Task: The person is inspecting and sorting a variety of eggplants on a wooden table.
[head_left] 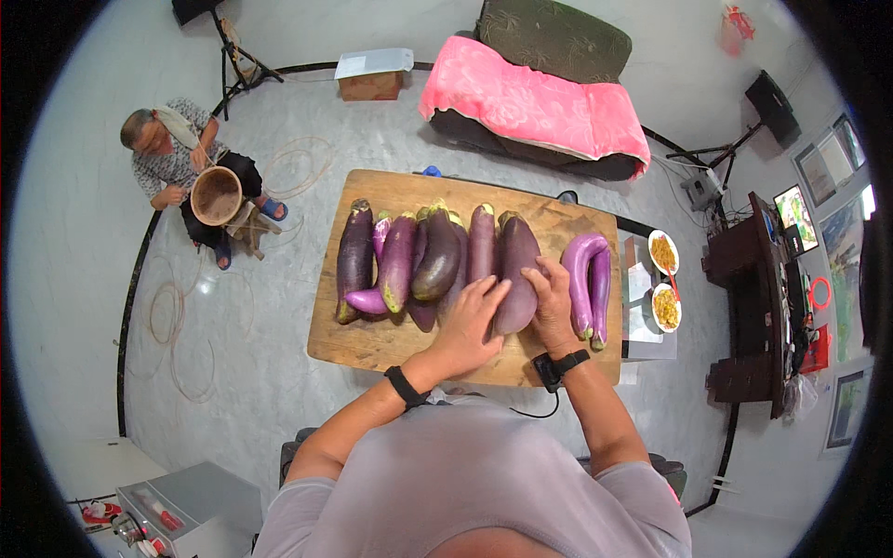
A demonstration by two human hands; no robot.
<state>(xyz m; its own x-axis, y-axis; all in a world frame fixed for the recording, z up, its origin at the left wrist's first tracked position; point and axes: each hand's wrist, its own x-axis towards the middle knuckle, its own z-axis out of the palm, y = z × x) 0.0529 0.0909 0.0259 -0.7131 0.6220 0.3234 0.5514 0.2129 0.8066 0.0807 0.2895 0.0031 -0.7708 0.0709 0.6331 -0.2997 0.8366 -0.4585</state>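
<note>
Several purple eggplants lie in a row on a wooden tabletop (577, 367). A wide dark eggplant (518, 256) lies between my hands, its stem end pointing away from me. My left hand (468, 325) rests its bent fingers along that eggplant's left side, close to a slim eggplant (481, 240). My right hand (554, 312) curls against its right side. Farther left are a glossy dark eggplant (437, 265), a purple one (398, 260) and a long dark one (354, 260). On the right, a curved light-purple eggplant (577, 284) lies beside a straighter one (601, 293).
Two bowls of food (663, 253) stand on a surface right of the table. At the far left a seated person holds a round basket (216, 196), with coiled strips (172, 312) on the floor. A pink-covered sofa (544, 102) stands behind; a dark cabinet (749, 316) is right.
</note>
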